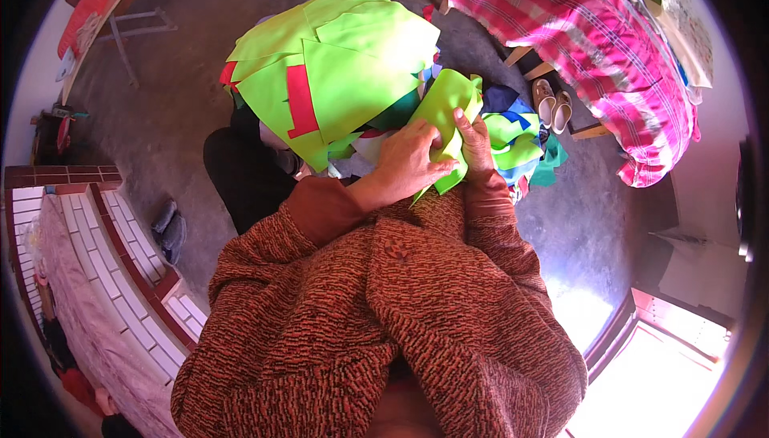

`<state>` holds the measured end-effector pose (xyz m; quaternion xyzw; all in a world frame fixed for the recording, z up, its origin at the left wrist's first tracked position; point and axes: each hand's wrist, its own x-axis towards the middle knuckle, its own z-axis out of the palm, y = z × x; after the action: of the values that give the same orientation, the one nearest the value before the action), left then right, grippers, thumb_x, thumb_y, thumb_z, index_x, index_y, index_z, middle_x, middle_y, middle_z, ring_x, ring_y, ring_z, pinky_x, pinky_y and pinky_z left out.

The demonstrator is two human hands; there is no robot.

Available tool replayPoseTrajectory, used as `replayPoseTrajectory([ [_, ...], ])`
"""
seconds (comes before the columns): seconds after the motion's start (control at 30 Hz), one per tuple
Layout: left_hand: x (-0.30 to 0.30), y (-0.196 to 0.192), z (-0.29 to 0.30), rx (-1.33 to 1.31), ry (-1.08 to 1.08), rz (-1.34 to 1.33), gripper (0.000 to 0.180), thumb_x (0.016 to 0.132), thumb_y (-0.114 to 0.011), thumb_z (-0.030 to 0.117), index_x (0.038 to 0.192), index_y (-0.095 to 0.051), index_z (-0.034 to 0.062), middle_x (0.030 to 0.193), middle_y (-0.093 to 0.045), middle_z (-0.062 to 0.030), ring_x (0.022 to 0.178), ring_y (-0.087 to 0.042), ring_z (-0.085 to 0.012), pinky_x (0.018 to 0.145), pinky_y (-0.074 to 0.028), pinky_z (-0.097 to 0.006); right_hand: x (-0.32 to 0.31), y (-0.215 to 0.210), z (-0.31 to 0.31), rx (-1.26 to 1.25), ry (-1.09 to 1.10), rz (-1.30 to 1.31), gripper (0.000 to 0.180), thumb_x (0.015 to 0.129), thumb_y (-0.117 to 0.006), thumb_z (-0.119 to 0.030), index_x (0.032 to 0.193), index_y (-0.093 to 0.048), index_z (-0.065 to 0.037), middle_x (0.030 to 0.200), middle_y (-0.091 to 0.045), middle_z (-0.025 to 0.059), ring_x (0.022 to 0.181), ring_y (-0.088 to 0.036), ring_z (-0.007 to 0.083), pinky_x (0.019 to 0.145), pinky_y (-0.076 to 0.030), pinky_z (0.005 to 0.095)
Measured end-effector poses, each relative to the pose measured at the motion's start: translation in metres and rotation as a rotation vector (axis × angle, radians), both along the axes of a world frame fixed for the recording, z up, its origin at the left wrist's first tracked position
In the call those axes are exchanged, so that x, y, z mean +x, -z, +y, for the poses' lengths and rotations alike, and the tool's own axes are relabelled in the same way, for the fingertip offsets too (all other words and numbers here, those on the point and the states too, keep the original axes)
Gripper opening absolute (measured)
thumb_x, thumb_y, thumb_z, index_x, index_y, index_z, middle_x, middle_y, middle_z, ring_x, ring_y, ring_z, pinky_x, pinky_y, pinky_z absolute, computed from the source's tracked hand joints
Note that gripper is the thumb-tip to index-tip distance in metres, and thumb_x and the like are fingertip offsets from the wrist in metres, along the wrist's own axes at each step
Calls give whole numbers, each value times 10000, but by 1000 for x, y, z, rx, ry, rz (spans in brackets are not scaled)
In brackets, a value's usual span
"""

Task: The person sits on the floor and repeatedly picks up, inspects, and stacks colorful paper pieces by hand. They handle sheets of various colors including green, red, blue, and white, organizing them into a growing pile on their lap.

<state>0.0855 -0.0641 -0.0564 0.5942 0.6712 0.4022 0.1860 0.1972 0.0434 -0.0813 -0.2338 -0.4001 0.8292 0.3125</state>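
Note:
Close in front of me, a neon-green piece of fabric (443,106) is held between both hands. My left hand (410,156) has its fingers curled onto the near left side of the cloth. On the right edge, my right hand (476,143) grips it with the thumb pointing up along the fabric. Just beyond lies a large heap of neon-green fabric pieces (360,70), stacked in overlapping layers. A red strip (301,100) rests on that heap. To the right of my hands sits a mixed pile of green, blue and white scraps (513,138).
A pink checked cloth (577,46) drapes over furniture at the upper right, with pale shoes (553,107) below. Dark slippers (168,230) lie on the floor at left, near a white-tiled structure (104,254). A bright doorway (653,382) opens at the lower right.

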Motion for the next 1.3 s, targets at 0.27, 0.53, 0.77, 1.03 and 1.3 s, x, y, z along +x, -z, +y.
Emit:
replayPoseTrajectory([
  [0.27, -10, 14, 5, 79, 43, -242, 213, 764, -681, 201, 852, -569, 43, 782, -551, -96, 692, -576, -238, 608, -458, -359, 9, 8, 2, 135, -53, 39, 749, 748, -766, -300, 1306, -377, 13, 1188, -543, 112, 1060, -547, 221, 932, -438, 361],
  [0.53, -36, 15, 2, -76, 108, -824, 147, 863, -629, 172, 860, -586, 31, 732, -535, 33, 682, -473, -28, 591, -396, -206, 7, 8, 4, -11, -176, 152, 639, 764, -743, -159, 1261, -376, 4, 1192, -540, 151, 1072, -550, 229, 918, -459, 341],
  [0.77, -40, 13, 0, -73, 93, -903, 142, 884, -609, 171, 867, -580, 33, 758, -543, 36, 691, -467, -32, 623, -393, -209, 5, 11, 5, 48, -245, 90, 470, 794, -625, 44, 1216, -424, -8, 1180, -550, 122, 1055, -556, 195, 894, -469, 302],
  [1.03, -57, -1, -5, -14, 56, -1272, 155, 872, -585, 161, 943, -597, 23, 846, -602, -5, 761, -541, -65, 691, -433, -230, 6, 7, 3, 20, -182, 112, 410, 790, -542, 111, 1165, -486, -44, 1174, -548, 77, 996, -562, 165, 837, -477, 278],
  [1.3, -65, 4, -10, -6, 104, -1245, 165, 852, -579, 112, 978, -595, 8, 929, -613, -27, 823, -558, -85, 734, -450, -236, 5, 11, 5, -32, -130, 98, 436, 813, -560, 69, 1225, -476, -47, 1166, -562, 71, 976, -571, 159, 840, -475, 277],
])
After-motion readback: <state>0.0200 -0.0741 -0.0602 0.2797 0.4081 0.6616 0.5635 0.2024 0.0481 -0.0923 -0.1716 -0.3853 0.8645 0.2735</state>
